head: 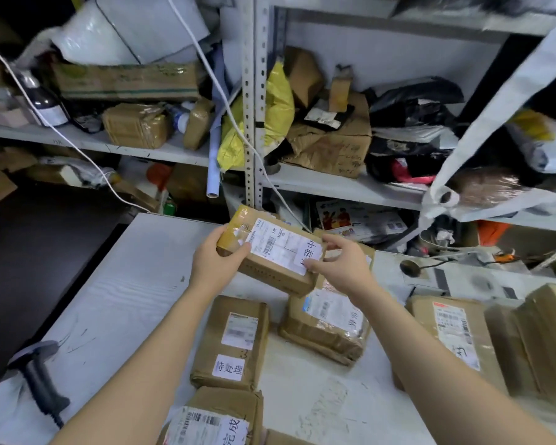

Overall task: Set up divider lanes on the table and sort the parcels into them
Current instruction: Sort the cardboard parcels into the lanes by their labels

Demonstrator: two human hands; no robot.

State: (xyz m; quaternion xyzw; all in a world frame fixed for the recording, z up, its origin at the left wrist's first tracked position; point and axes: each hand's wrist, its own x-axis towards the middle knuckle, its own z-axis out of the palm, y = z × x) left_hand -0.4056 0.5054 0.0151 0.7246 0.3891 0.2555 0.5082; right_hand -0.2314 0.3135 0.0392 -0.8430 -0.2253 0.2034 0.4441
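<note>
While the left hand [217, 258] grips a taped brown cardboard parcel [270, 252] above the white table [126, 284], the right hand [337, 258] pinches its white label [308, 250].

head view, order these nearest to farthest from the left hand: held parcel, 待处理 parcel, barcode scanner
1. held parcel, gripped by the left hand at its left end
2. 待处理 parcel, flat on the table, below the hand
3. barcode scanner, at the table's left edge
</note>
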